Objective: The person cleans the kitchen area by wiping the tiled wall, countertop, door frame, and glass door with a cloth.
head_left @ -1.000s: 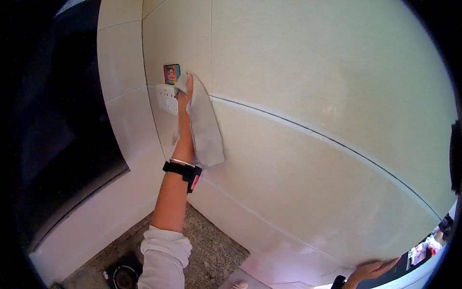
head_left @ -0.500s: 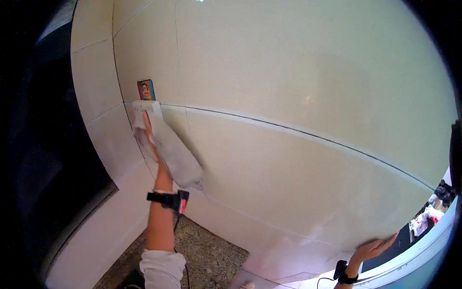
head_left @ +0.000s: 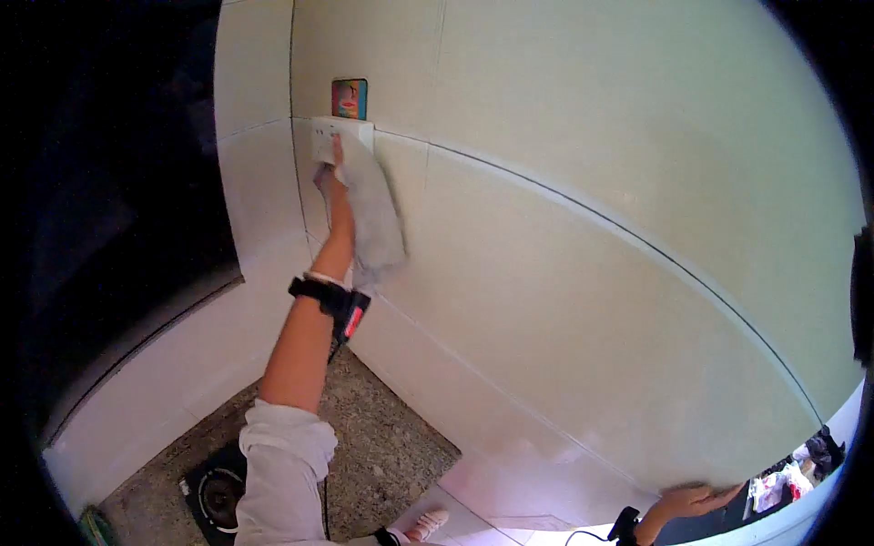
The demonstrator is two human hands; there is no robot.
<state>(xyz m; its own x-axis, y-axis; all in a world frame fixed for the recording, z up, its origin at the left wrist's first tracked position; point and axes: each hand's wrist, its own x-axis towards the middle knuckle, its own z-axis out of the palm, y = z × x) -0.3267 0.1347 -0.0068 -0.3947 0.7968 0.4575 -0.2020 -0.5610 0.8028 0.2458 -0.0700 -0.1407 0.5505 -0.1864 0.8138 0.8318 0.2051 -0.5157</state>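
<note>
My left hand (head_left: 337, 166) is closed on a grey cloth (head_left: 375, 218), pressing it against the lower part of a white wall socket (head_left: 360, 133). The cloth hangs down to the right of my wrist, along the tiled wall. Just above the socket is a small colourful picture plate (head_left: 350, 98). At the lower right, my right hand (head_left: 696, 500) rests with its fingers stretched out at the lower edge of the wall and holds nothing.
A dark opening (head_left: 127, 182) lies at the left. Below are a speckled counter (head_left: 373, 419) and a black round burner (head_left: 218, 496). A foot in a sandal (head_left: 428, 525) shows at the bottom. Bags and clutter (head_left: 785, 482) sit at the far right.
My left hand has moved with the cloth from beside the picture plate and socket down onto the socket's face. The view has shifted; my right hand stays at the wall's edge.
</note>
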